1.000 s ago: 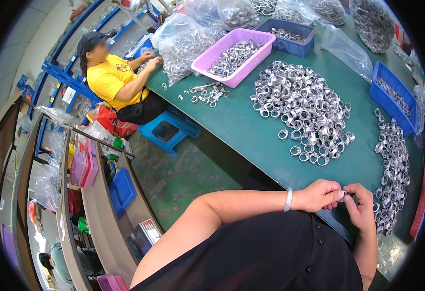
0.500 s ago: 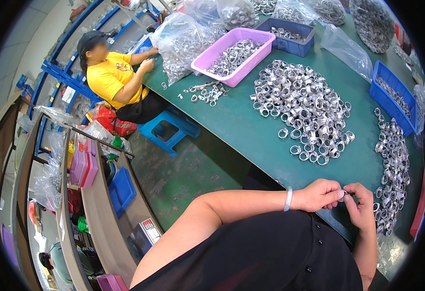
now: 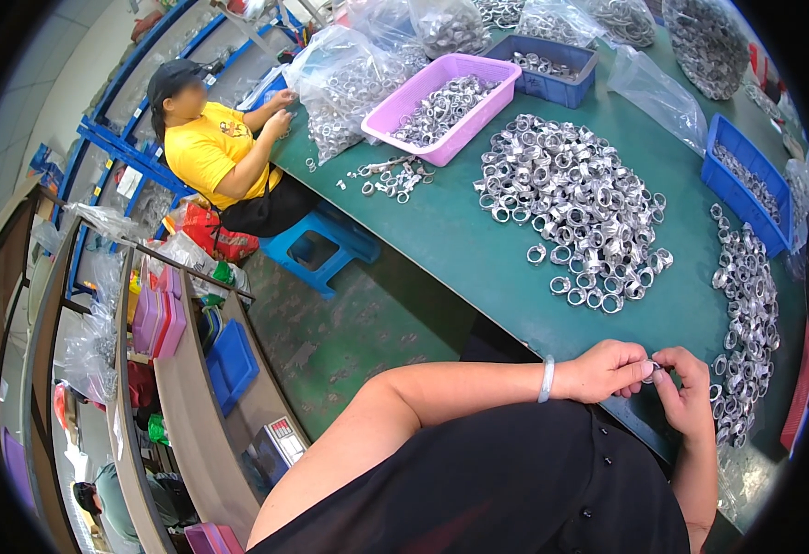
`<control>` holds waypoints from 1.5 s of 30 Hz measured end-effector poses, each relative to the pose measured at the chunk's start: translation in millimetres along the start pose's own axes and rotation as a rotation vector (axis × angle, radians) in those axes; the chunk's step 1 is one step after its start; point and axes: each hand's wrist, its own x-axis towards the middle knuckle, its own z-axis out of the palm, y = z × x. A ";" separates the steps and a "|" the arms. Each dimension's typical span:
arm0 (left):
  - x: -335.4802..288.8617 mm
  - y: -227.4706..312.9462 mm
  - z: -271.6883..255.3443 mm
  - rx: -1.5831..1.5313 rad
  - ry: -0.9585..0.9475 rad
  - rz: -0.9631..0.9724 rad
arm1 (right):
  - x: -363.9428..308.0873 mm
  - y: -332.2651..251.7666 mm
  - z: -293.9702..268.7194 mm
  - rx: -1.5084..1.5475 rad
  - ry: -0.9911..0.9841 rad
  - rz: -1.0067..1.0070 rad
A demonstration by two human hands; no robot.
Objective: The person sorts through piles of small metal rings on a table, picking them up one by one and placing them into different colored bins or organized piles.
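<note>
Close to my body, at the near edge of the green table (image 3: 478, 249), my hands meet around a small silver metal ring (image 3: 649, 373). My left hand (image 3: 606, 371), with a pale bangle (image 3: 547, 379) at its wrist, pinches the ring from the left, fingers curled. From the other side my right hand (image 3: 687, 390) grips it between thumb and forefinger. Fingers cover most of the ring. Beyond my hands lies a large heap of silver metal rings (image 3: 575, 208). A second long pile of rings (image 3: 746, 323) runs along the right, beside my right hand.
Farther back stand a pink basket (image 3: 464, 138), a dark blue bin (image 3: 566, 88) and a blue crate (image 3: 746, 198), all holding metal parts. Clear bags (image 3: 344, 92) of rings line the far side. A person in yellow (image 3: 211, 152) sits at the left near a blue stool (image 3: 317, 249).
My hands keep hold of the ring, almost unmoved. The seated person's hands have shifted slightly. The whole view has drifted a little.
</note>
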 end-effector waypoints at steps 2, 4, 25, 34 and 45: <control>-0.6 -0.7 -0.6 -0.013 0.009 -0.002 | 0.8 1.1 0.8 0.000 -0.005 -0.004; -2.9 -1.2 -2.5 -0.014 0.020 -0.012 | 3.1 0.6 3.1 0.003 -0.005 -0.010; 7.7 23.3 -3.0 -0.311 0.181 -0.237 | -0.7 8.5 -5.1 0.268 0.012 0.146; 8.3 28.3 -1.9 -0.378 0.183 -0.233 | -1.4 12.9 -5.6 0.600 -0.024 0.292; 6.2 20.8 -3.3 -0.376 0.169 -0.139 | -5.4 15.7 -4.0 0.558 0.018 0.219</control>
